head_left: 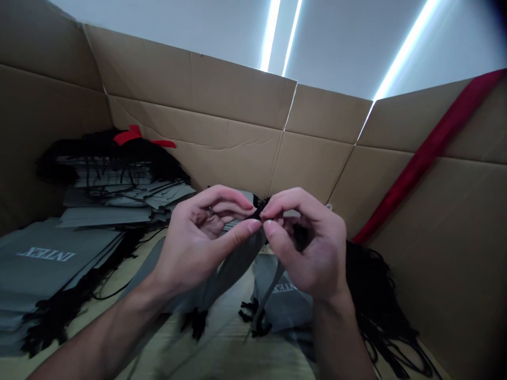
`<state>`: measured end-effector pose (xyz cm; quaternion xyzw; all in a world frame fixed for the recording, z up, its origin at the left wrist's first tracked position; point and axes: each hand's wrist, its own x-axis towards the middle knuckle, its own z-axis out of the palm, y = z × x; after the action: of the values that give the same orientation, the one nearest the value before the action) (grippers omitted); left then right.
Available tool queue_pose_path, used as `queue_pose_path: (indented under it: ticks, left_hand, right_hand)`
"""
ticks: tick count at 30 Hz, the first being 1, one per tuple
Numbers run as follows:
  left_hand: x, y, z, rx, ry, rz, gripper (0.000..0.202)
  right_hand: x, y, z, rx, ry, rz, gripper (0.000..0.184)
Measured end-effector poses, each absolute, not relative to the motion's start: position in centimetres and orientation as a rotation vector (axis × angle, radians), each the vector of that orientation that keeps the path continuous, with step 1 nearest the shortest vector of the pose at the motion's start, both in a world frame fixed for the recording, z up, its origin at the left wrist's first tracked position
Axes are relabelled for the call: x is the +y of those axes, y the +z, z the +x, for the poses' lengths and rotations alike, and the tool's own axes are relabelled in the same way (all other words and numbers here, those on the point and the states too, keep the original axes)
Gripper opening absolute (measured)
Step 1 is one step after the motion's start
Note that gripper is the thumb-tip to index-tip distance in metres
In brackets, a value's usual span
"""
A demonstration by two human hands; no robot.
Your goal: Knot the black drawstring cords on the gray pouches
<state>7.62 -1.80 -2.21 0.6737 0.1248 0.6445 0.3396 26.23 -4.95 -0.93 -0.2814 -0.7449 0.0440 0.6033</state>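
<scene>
My left hand (198, 240) and my right hand (307, 245) meet in mid-air at the centre, fingertips pinched together on a black cord (259, 208). A grey fabric bag (237, 266) hangs from that pinch and droops between my wrists. Below my right hand lies another grey bag with white lettering (283, 303), black cord ends beside it.
Stacks of grey bags (43, 264) with black cords fill the left side, a taller pile (122, 184) behind topped by a red ribbon (130, 135). Loose black cords (376, 306) lie at right. Cardboard walls (237, 142) surround everything; a red strip (428, 150) crosses the right wall.
</scene>
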Motion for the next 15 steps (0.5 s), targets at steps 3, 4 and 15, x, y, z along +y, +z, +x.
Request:
queue_pose_path:
  ticks: [3,4,15]
  left_hand:
    - [-2.2,-2.5,7.8,0.408,1.809,1.896,0.034]
    - [-2.3,-2.7,7.8,0.438,1.862,1.957,0.033]
    - [-2.6,-3.5,7.4,0.629,1.887,2.263,0.027]
  right_hand:
    - [-5.1,-0.8,26.1,-1.665,0.253,-0.793,0.007]
    - [-5.2,-0.8,26.1,-1.663,0.250,-0.822,0.008]
    - [-5.1,-0.5,26.7,-1.775,0.170,-0.778,0.010]
